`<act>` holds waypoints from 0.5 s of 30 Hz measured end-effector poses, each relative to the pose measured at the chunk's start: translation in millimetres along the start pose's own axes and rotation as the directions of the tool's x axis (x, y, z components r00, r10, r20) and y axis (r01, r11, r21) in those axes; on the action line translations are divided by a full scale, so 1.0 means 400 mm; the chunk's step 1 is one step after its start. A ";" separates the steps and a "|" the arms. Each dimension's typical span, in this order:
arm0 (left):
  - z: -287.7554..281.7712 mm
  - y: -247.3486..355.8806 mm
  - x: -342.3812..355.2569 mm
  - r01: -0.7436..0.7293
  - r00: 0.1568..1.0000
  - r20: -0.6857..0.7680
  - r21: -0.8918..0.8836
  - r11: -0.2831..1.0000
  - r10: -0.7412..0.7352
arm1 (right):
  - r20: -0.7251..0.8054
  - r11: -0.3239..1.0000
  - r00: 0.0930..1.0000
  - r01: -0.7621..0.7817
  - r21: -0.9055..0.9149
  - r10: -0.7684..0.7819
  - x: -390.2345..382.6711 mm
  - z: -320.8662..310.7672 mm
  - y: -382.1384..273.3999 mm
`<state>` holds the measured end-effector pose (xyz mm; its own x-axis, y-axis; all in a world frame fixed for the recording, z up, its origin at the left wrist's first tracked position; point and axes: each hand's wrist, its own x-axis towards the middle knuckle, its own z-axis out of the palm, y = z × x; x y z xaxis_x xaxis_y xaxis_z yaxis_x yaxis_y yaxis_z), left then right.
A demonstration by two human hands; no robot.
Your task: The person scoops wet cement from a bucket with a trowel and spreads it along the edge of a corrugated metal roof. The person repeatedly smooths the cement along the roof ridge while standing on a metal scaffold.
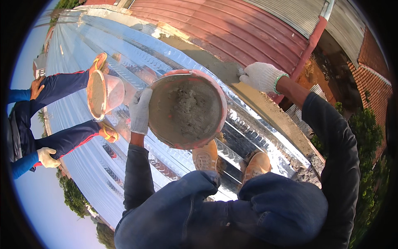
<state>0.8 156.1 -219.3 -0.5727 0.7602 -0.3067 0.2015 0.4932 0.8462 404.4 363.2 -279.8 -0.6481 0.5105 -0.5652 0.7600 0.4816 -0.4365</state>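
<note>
My left hand (140, 111), in a white knit glove, grips the left rim of a round reddish bucket (224, 103). Grey wet mortar (188, 106) fills much of it, heaped in the middle. The bucket is over the metal roof, just beyond my shoes. My right hand (262, 77), gloved in white with a green cuff edge, is closed at the top of a mortar-covered wall (219, 70). Grey shows at its fingertips; whatever it may hold is hidden. To the left, a second bucket (114, 90), pale pink and tilted, also contains grey mortar.
Shiny corrugated metal roofing (83, 137) slopes away on the left. A co-worker's legs in dark trousers (66, 91) and yellow sandals (108, 133) stand there, one gloved hand (48, 157) hanging. Red metal roofing (232, 25) lies past the wall; a drop with trees (367, 137) is at right.
</note>
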 end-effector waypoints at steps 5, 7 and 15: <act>-0.027 -0.010 0.019 -0.056 0.998 0.026 0.140 0.989 0.053 | -0.215 1.000 0.976 -0.026 0.001 0.026 -0.191 0.044 0.024; -0.034 -0.013 0.037 -0.086 0.996 0.057 0.203 0.975 0.076 | -0.294 0.979 0.944 -0.095 0.183 0.146 -0.235 0.072 0.036; -0.030 0.164 0.265 -0.599 0.799 0.378 0.427 0.678 0.467 | -0.235 0.550 0.802 -0.135 0.824 0.550 -0.373 0.219 0.027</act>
<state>-56.3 263.7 -191.1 -0.0627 0.9979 -0.0146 0.8186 0.0598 0.5713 513.9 229.9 -261.5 -0.1135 0.8414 -0.5284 0.5462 -0.3914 -0.7406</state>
